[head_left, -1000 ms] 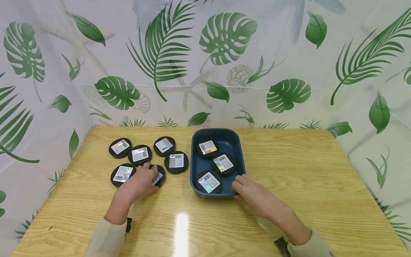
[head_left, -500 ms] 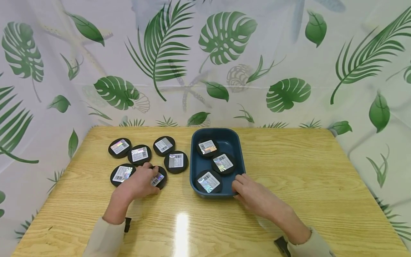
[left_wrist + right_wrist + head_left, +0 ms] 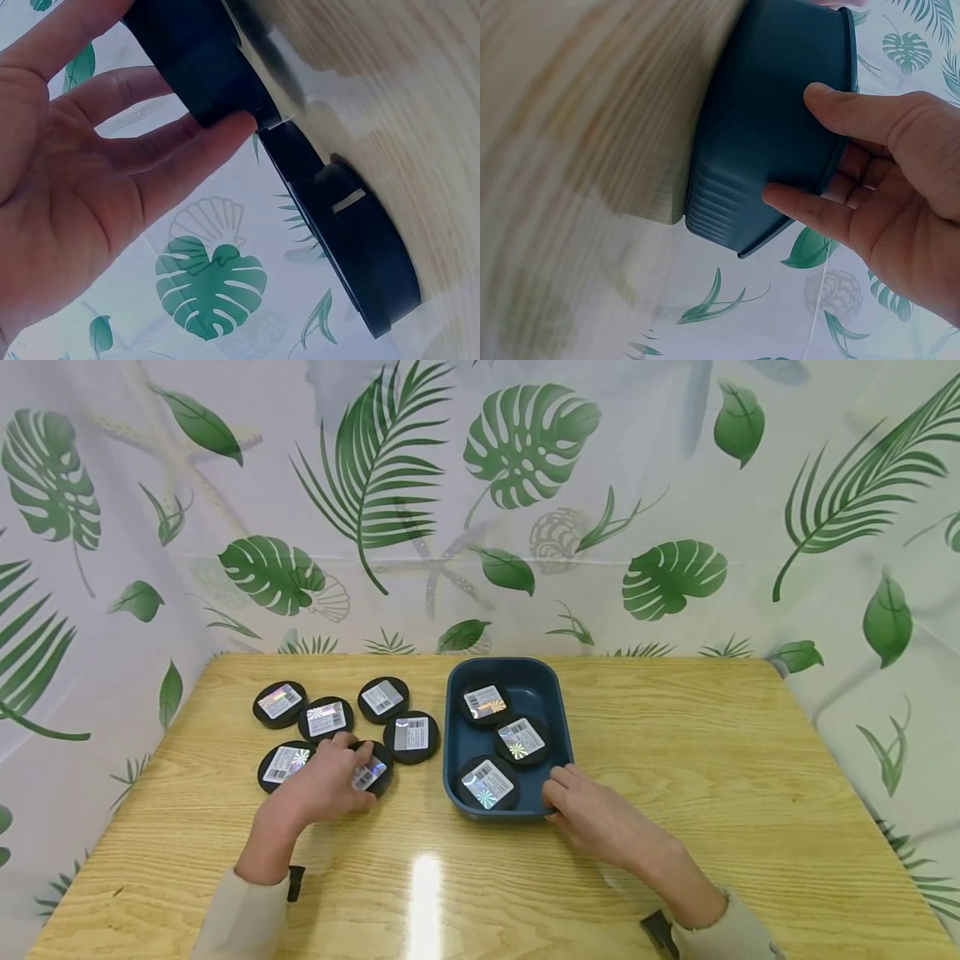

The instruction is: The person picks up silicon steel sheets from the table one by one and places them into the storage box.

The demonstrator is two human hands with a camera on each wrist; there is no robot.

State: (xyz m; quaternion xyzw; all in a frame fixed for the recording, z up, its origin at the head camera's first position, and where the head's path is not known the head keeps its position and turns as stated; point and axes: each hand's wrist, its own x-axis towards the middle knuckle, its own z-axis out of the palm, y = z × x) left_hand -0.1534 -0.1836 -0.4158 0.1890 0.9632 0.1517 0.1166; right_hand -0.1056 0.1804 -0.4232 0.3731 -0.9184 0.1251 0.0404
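My left hand [image 3: 326, 781] grips a black round disc [image 3: 377, 770] with a silver-and-white label, between thumb and fingers. In the left wrist view, that disc [image 3: 199, 64] shows from the side, with the fingertips around its edge; whether it is lifted off the table I cannot tell. A second black disc [image 3: 360, 240] stands behind it there. My right hand [image 3: 592, 814] holds the near right corner of a dark blue tray [image 3: 561, 714], thumb and a finger against its outer wall [image 3: 765, 127] in the right wrist view. Three labelled discs lie inside the tray, one being the middle disc [image 3: 522, 741].
Several more labelled discs lie left of the tray, among them the far-left disc [image 3: 280, 704], the near-left disc [image 3: 285, 766] and the disc by the tray [image 3: 411, 737]. All rest on a wooden table [image 3: 712, 743]. A leaf-patterned cloth [image 3: 555, 560] hangs behind.
My left hand and its disc have moved slightly right, away from the near-left disc. The right hand and the tray have stayed in place.
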